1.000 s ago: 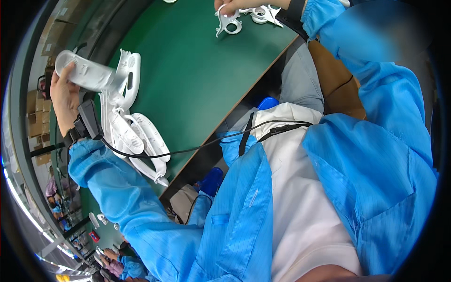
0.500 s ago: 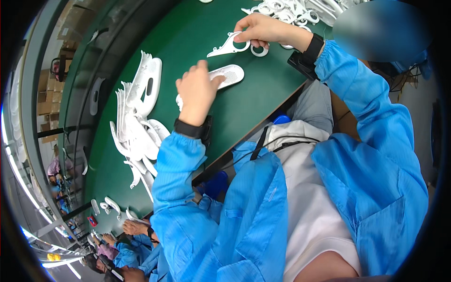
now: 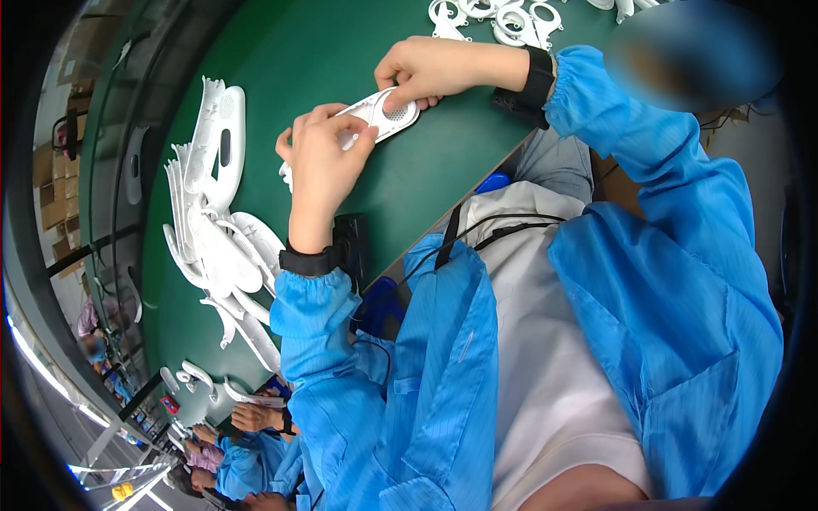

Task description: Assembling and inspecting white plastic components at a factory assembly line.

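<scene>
A long white plastic housing shell [image 3: 394,124] with a perforated round end lies between my two hands, above the green table. My left hand [image 3: 325,157] is closed on its near left part, thumb and fingers pressed on the edges. At the perforated end my right hand [image 3: 422,70] is closed, its thumb reaching inside the round part and its other fingers on the far rim. The ringed white piece seems to lie inside the shell, though my fingers cover much of it. Part of the shell's left end is hidden behind my left hand.
A heap of similar white shells [image 3: 217,247] lies left on the green table [image 3: 443,183]. White ringed pieces [image 3: 520,24] are piled at the far edge. A co-worker's hand [image 3: 256,417] rests at the lower left beside further white parts.
My right hand has brought the ringed piece left and down to the shell. My left hand has closed on the shell. The whole view has shifted a little.
</scene>
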Demonstrator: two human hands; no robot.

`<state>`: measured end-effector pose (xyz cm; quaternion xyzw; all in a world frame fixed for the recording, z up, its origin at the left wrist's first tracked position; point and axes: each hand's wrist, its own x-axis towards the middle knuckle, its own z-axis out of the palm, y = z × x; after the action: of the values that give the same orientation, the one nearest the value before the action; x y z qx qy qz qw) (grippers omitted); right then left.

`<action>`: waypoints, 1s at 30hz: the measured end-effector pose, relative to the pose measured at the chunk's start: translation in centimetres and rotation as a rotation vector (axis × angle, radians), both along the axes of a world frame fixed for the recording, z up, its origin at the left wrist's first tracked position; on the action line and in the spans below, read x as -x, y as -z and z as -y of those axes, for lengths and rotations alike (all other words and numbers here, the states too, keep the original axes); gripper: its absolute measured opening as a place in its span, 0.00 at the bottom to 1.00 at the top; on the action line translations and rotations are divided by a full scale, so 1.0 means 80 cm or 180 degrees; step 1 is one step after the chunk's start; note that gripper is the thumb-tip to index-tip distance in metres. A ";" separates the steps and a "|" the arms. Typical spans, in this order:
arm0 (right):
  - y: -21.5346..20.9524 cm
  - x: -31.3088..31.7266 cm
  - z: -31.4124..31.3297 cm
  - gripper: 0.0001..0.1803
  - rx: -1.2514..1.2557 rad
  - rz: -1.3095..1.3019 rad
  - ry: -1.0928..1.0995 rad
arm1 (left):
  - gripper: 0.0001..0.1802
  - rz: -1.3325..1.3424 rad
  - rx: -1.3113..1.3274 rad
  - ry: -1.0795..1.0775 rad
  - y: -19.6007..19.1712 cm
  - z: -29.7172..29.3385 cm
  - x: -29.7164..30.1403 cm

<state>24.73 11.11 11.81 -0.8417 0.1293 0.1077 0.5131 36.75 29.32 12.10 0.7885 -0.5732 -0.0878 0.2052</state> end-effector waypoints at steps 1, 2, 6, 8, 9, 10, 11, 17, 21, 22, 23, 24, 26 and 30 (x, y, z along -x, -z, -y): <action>0.001 0.000 -0.001 0.15 -0.0022 0.0078 0.0007 | 0.10 -0.0001 0.0003 -0.0002 0.000 0.001 0.001; 0.002 0.003 -0.001 0.15 -0.0015 0.0074 0.0015 | 0.10 -0.0106 -0.0067 0.0017 0.000 0.002 0.003; 0.004 0.007 -0.004 0.17 0.0929 0.0609 -0.0401 | 0.11 -0.0185 0.0018 0.0050 0.007 0.003 0.007; 0.005 0.007 -0.006 0.15 0.1054 0.0760 -0.0533 | 0.10 -0.0159 0.0071 0.0060 0.009 0.000 0.010; 0.005 0.006 -0.006 0.15 0.1058 0.0754 -0.0535 | 0.10 -0.0130 0.0133 0.0066 0.010 -0.001 0.011; 0.004 0.005 -0.005 0.14 0.1047 0.0749 -0.0591 | 0.10 -0.0140 0.0133 0.0060 0.010 -0.001 0.011; 0.004 0.004 -0.002 0.13 0.1041 0.0745 -0.0638 | 0.10 -0.0244 0.0206 0.0081 0.008 0.002 0.010; 0.022 -0.010 0.012 0.14 0.0996 0.0807 -0.0775 | 0.10 -0.0229 0.0221 0.0142 0.004 0.008 0.007; 0.015 -0.011 -0.001 0.18 0.1548 0.1029 -0.0574 | 0.09 0.0001 0.0180 0.0195 0.007 0.006 0.009; 0.008 -0.011 -0.001 0.18 0.1549 0.1017 -0.0561 | 0.09 0.0111 0.0113 0.0211 0.007 0.006 0.010; 0.000 -0.013 -0.003 0.18 0.1567 0.0730 -0.0609 | 0.09 0.0103 0.0103 0.0213 0.002 0.007 0.014; -0.003 -0.016 -0.004 0.18 0.1585 0.0444 -0.0656 | 0.10 0.0051 -0.0007 -0.0085 -0.006 0.009 0.019; 0.008 -0.022 -0.007 0.19 0.1499 0.0307 -0.0801 | 0.11 -0.0006 -0.0124 -0.0369 -0.021 0.017 0.025; 0.012 -0.023 -0.006 0.19 0.1475 0.0070 -0.1067 | 0.18 0.0034 -0.1234 -0.0577 -0.031 0.024 0.027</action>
<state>26.60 11.56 10.89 -0.9472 0.0039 0.1494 0.2835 34.62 27.40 14.60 0.8619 -0.4734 -0.1734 0.0536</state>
